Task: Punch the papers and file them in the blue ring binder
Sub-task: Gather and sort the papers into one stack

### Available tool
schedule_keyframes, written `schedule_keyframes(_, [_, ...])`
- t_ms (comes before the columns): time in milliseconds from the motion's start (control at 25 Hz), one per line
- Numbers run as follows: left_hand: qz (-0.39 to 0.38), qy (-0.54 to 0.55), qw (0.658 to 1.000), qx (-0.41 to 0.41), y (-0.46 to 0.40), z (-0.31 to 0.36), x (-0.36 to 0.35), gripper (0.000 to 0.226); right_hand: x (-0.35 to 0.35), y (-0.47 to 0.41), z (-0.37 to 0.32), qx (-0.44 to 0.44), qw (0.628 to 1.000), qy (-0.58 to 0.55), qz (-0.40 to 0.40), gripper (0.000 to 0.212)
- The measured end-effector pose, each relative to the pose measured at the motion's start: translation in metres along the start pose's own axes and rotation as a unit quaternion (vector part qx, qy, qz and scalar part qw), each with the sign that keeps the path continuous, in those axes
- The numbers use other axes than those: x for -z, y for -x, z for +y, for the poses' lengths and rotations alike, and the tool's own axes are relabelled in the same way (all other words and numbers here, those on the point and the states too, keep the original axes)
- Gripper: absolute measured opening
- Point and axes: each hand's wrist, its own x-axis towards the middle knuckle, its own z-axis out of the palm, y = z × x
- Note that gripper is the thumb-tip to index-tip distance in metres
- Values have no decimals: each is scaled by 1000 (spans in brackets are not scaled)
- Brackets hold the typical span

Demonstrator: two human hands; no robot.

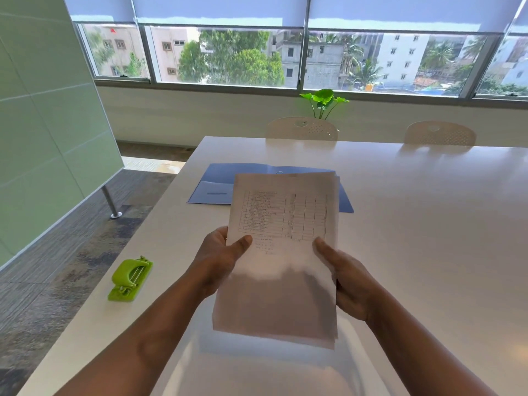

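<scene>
We have a single view, from a camera worn on the head, looking forward and down along the forearms over the glossy white surface [414, 224]. It sits close above the held sheaf of white printed papers [281, 252], which fills the middle. The wide angle bends the edges and reaches the row of windows [228, 55] opposite.

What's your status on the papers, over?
Left hand and right hand both grip the paper stack, held above the table. Unpunched, as far as visible. Green punch idle at left; blue binder open behind. Nothing blocking.
</scene>
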Motion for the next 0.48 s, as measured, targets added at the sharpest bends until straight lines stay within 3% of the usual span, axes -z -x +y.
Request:
schedule_keyframes(280, [47,22,979,-195,11,28,-3,19,-11,-6,-20,216,967,109,77,36])
schedule_keyframes(480, [4,18,978,-206,14,17,-6,23,-4,-13,-12,216,960,147,95,27])
